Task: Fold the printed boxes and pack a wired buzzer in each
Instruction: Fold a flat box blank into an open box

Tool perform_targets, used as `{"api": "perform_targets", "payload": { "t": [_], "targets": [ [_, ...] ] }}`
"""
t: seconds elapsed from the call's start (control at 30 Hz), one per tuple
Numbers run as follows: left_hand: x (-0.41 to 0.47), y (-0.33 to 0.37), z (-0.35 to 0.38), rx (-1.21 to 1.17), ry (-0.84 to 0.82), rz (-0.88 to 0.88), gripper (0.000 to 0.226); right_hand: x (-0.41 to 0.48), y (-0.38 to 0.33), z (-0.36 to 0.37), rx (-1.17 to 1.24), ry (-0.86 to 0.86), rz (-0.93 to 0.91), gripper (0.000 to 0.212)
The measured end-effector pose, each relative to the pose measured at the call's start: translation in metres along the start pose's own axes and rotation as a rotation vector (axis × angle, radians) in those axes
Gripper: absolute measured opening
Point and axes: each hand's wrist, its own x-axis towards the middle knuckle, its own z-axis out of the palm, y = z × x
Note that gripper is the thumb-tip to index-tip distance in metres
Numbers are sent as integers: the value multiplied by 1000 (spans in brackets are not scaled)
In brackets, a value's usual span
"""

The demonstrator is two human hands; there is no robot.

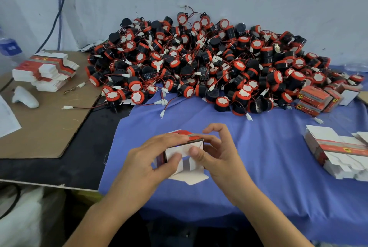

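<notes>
Fingers [196, 152] of the left hand [143, 159] and right hand [217, 155] pinch one half-folded box [179, 152] at 6 o'clock, end flaps open. Few closed boxes [316, 99] lie at 3 o'clock; the buzzer pile [209, 63] at 12 o'clock suggests most work remains.

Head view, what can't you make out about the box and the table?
All head view.
Box inside: hidden by its flaps, the left hand and the right hand; buzzer in it or not, cannot tell.
Print on packed boxes: too small, blurred.
Flat boxes at right: cut off by the right edge.
Buzzer pile: lower buzzers buried under upper ones.
Bottle: blurred, cut by the left edge.
</notes>
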Motion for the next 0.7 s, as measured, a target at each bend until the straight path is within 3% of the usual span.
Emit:
{"api": "perform_targets", "payload": {
  "t": [0.17, 0.37, 0.43, 0.53, 0.6, 0.7],
  "targets": [
    [-1, -4, 8, -71, 88, -75, 34, -3, 5, -6, -171, 19, -155, 35],
    [2, 1, 20, -136, 111, -85, 30, -9, 7, -17, -540, 67, -378, 19],
    [5, 0, 19, -168, 128, -140, 25, -15, 5, -18, -473, 1, -323, 33],
    [10, -1, 14, -266, 133, -230, 18, -26, -4, -23, -135, -107, -116, 60],
    [11, -1, 14, -327, 118, -247, 21, -30, -7, -23, -152, -119, -65, 46],
    [11, 3, 18, -361, 60, -220, 26, -32, -4, -14, -106, -6, -105, 23]
  ]
}}
